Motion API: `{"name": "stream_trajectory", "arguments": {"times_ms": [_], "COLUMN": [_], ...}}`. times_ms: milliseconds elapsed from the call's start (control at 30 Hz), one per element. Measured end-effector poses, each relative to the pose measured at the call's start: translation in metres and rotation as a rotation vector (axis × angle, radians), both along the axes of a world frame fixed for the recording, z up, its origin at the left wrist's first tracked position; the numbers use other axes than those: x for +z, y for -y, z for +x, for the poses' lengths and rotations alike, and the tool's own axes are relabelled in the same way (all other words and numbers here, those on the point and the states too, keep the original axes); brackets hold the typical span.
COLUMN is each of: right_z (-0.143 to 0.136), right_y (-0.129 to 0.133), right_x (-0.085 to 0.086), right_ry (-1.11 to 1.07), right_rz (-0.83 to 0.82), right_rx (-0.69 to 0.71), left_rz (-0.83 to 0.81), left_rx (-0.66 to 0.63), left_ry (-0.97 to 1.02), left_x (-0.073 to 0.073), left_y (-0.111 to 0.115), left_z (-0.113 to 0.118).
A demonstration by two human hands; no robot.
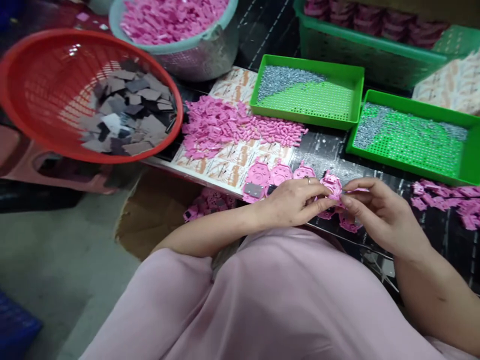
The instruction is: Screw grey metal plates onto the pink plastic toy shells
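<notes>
Between my two hands, at the table's front edge, is a pink plastic casing (331,184). My left hand (300,199) comes from the left and pinches the casing between thumb and fingers. From the right, my right hand (378,210) has its thumb and fingertips closed at the casing's other side; any small part in them is hidden. To the left lie more pink casings in a row, the outermost casing (257,175) with a grey plate on its lower part. Another pink piece (348,221) lies just below my hands.
Loose pink parts (213,122) are heaped behind my left hand. Two green trays (307,117) hold small metal pieces. A red basket (22,100) holds grey plates; a tub (187,60) and a green crate (367,55) hold pink parts. More pink parts (431,195) lie right.
</notes>
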State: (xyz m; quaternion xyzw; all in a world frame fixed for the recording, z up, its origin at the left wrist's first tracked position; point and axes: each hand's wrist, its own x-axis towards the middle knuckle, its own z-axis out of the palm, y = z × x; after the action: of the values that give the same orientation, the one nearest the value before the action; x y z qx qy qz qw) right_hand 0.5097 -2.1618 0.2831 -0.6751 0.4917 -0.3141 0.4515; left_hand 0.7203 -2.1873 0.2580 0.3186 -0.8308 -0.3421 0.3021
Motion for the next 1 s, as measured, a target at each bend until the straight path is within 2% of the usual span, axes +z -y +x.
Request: {"name": "stream_trajectory", "arguments": {"times_ms": [133, 200, 300, 367, 433, 567, 600, 667, 800, 1000], "right_z": [0.02, 0.027, 0.034, 0.038, 0.04, 0.038, 0.038, 0.039, 0.042, 0.05], "right_y": [-0.002, -0.001, 0.001, 0.006, 0.014, 0.034, 0.039, 0.045, 0.049, 0.044], "right_x": [0.004, 0.007, 0.009, 0.007, 0.001, -0.018, -0.022, -0.03, -0.036, -0.028], "right_ry": [-0.387, -0.535, -0.596, -0.599, -0.622, -0.727, -0.754, -0.794, -0.864, -1.062], "right_rz": [-0.517, -0.75, -0.937, -0.965, -0.936, -0.877, -0.878, -0.88, -0.884, -0.964], "right_rx": [0.129, 0.155, 0.255, 0.329, 0.306, 0.088, 0.051, 0.039, 0.079, 0.184], "left_rz": [0.08, 0.191, 0.388, 0.415, 0.293, -0.227, -0.338, -0.495, -0.621, -0.694], "left_rx": [0.092, 0.126, 0.103, 0.09, 0.117, 0.274, 0.27, 0.184, 0.06, 0.04], "left_ry": [-0.091, -0.133, -0.188, -0.182, -0.1, 0.215, 0.276, 0.346, 0.385, 0.43], "left_x": [0.0, -0.001, -0.001, -0.001, -0.002, -0.008, -0.01, -0.017, -0.032, -0.04], "left_y": [-0.003, -0.004, -0.005, -0.004, -0.004, -0.007, -0.009, -0.012, -0.018, -0.017], "left_z": [0.02, 0.03, 0.039, 0.044, 0.049, 0.057, 0.057, 0.057, 0.051, 0.049]}}
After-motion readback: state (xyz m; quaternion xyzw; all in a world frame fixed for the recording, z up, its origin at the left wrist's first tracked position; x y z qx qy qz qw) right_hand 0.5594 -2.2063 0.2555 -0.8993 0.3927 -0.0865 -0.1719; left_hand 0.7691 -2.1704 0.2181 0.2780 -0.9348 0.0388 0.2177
